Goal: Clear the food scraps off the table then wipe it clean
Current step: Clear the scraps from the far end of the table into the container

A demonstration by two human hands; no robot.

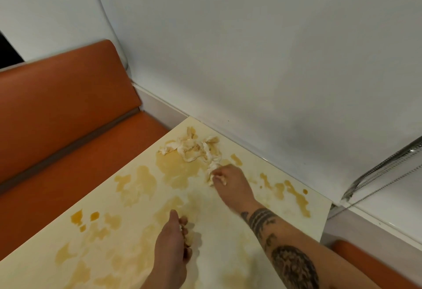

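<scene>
A cream table (137,227) is smeared with yellow-brown sauce stains (175,170). A pile of pale noodle-like scraps (194,148) lies near the table's far corner by the wall. My right hand (230,183) reaches to the near end of that pile and pinches a strand of scraps. My left hand (173,250) hovers over the middle of the table, cupped around a small clump of scraps (186,234).
An orange bench seat (68,117) runs along the table's left side, and another orange seat (374,263) shows at the lower right. A white wall (262,60) borders the table's far edge. More stains (294,195) lie by the right edge.
</scene>
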